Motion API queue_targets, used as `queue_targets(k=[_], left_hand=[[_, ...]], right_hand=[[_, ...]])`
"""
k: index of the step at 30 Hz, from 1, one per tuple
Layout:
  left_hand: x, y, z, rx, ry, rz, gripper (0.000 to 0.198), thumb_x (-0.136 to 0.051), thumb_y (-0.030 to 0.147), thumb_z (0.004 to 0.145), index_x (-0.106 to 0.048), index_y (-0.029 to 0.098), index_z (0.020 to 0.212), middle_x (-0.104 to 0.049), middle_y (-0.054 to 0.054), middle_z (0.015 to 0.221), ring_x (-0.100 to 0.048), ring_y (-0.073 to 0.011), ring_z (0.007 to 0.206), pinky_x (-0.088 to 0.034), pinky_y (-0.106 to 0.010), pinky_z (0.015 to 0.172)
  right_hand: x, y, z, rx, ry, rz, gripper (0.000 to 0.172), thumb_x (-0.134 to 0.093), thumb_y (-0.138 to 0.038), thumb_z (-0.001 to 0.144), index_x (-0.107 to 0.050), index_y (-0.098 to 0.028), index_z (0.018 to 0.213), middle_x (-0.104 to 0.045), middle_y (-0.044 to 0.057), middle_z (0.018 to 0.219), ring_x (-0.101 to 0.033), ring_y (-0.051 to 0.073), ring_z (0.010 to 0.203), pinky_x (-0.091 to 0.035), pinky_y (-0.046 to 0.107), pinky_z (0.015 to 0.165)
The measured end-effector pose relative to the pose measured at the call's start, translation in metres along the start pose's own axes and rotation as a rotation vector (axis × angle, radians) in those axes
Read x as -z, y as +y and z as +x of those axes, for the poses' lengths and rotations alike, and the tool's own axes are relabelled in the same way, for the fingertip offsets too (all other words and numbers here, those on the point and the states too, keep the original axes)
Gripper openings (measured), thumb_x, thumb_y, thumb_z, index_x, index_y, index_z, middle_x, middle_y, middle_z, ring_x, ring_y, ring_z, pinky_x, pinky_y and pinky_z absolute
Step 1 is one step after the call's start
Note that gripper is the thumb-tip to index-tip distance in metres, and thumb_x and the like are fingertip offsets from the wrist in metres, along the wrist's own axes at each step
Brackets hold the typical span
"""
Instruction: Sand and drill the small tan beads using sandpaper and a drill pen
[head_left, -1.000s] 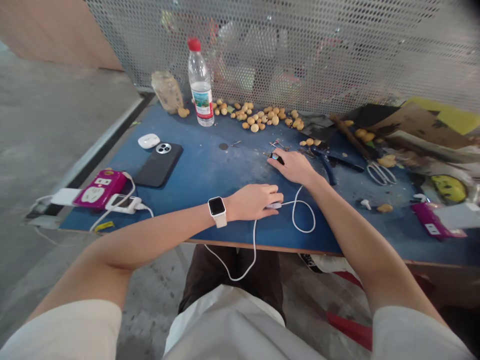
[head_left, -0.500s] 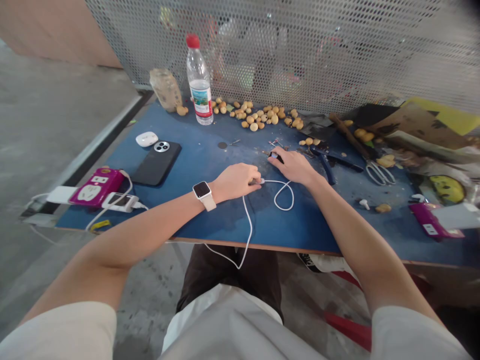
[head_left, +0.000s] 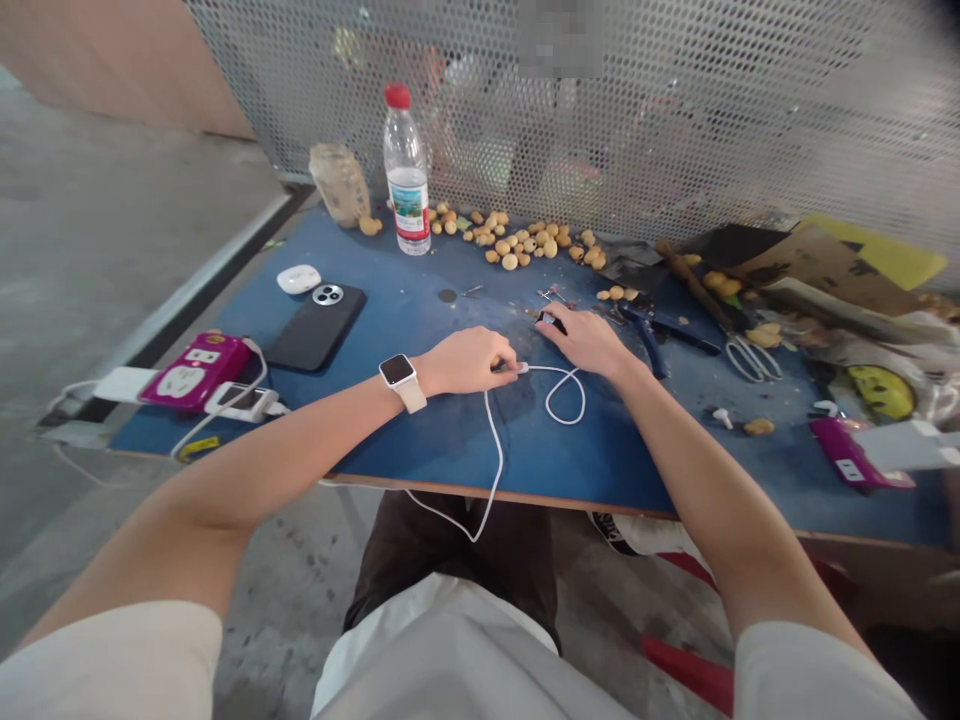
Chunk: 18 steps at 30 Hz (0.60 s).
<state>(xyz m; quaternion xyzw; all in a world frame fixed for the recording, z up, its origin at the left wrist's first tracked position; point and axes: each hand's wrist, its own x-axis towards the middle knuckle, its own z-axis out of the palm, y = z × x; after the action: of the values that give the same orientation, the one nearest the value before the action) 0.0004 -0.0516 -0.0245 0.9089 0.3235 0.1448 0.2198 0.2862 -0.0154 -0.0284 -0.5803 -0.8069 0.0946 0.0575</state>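
My left hand (head_left: 474, 360), with a white watch on its wrist, is closed around one end of a white charging cable (head_left: 568, 398) just above the blue table. From that end the cable makes a loop to the right, and another stretch hangs over the front edge. My right hand (head_left: 589, 338) is closed on a small black device (head_left: 553, 320) with a lit face, resting low on the table. The fingers hide much of the device and of the cable end.
Left lie a black phone (head_left: 316, 328), a white earbud case (head_left: 298, 279) and a magenta power strip (head_left: 196, 372). A bottle (head_left: 409, 200) and several small yellow fruits (head_left: 510, 262) line the back mesh. Pliers (head_left: 651, 345), scissors (head_left: 752, 358) and another magenta strip (head_left: 844, 452) are right.
The camera view has shifted slightly. Both hands keep nearly the same places and the same holds.
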Motion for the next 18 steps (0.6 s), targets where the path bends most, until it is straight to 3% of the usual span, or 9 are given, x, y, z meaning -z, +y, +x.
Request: queue_targets(k=[9, 12, 15, 18], left_hand=[[-0.003, -0.002, 0.004, 0.005, -0.019, -0.037, 0.024, -0.078, 0.032, 0.111, -0.098, 0.023, 0.103, -0.095, -0.011, 0.107, -0.077, -0.0223, 0.084, -0.045, -0.036, 0.077], [-0.005, -0.004, 0.003, -0.028, 0.018, -0.106, 0.024, -0.078, 0.036, 0.109, -0.098, 0.022, 0.104, -0.093, -0.011, 0.098, -0.076, -0.0231, 0.082, -0.046, -0.037, 0.079], [-0.005, -0.008, 0.002, -0.058, 0.088, -0.188, 0.027, -0.075, 0.039, 0.109, -0.096, 0.023, 0.11, -0.084, -0.005, 0.082, -0.068, -0.021, 0.071, -0.045, -0.037, 0.078], [-0.002, -0.018, 0.003, 0.009, 0.171, -0.262, 0.028, -0.072, 0.029, 0.104, -0.084, 0.021, 0.129, -0.066, 0.003, 0.072, -0.059, -0.0203, 0.067, -0.044, -0.037, 0.077]], right_hand=[[-0.004, 0.007, 0.002, 0.009, 0.033, -0.009, 0.046, -0.049, -0.053, 0.128, -0.077, -0.022, 0.148, -0.094, 0.02, 0.134, -0.089, 0.042, 0.117, -0.052, 0.042, 0.091], [-0.007, 0.011, 0.004, 0.01, 0.04, -0.015, 0.045, -0.05, -0.053, 0.128, -0.078, -0.023, 0.148, -0.094, 0.019, 0.131, -0.088, 0.041, 0.114, -0.051, 0.041, 0.089], [-0.009, 0.015, 0.005, 0.021, 0.067, -0.005, 0.042, -0.053, -0.055, 0.127, -0.078, -0.025, 0.144, -0.094, 0.017, 0.127, -0.087, 0.039, 0.109, -0.051, 0.04, 0.087], [-0.011, 0.017, 0.006, 0.029, 0.076, 0.008, 0.043, -0.053, -0.056, 0.127, -0.078, -0.026, 0.143, -0.093, 0.016, 0.122, -0.086, 0.038, 0.105, -0.051, 0.039, 0.086]])
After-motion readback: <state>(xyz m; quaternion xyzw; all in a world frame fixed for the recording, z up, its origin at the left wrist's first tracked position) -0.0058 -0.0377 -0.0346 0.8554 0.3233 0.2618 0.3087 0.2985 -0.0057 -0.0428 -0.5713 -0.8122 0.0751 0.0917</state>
